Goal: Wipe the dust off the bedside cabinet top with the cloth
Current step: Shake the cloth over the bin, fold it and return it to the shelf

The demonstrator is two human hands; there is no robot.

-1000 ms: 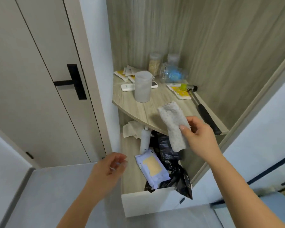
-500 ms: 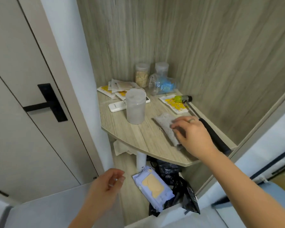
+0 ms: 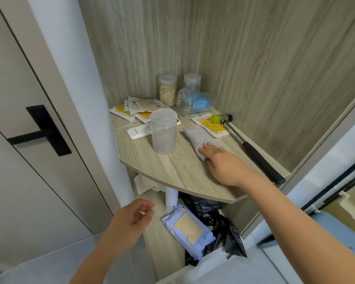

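Observation:
A grey folded cloth [image 3: 197,136] lies flat on the wood-grain cabinet top [image 3: 172,171], right of a frosted plastic cup [image 3: 163,131]. My right hand [image 3: 223,162] presses down on the near end of the cloth with straight fingers; a ring shows on one finger. My left hand [image 3: 129,222] hovers below the cabinet's front edge, over the lower shelf, fingers loosely curled and holding nothing.
A hammer [image 3: 252,146] lies along the right side. Yellow sachets [image 3: 211,125], a white remote [image 3: 138,132], two jars [image 3: 168,90] and a tipped clear cup [image 3: 195,101] crowd the back. A wipes pack [image 3: 189,228] and black bag [image 3: 219,218] sit below. A door [image 3: 29,130] stands left.
The cloth went from held up in my right hand to flat on the cabinet top, then slid toward the back. My left hand stayed low.

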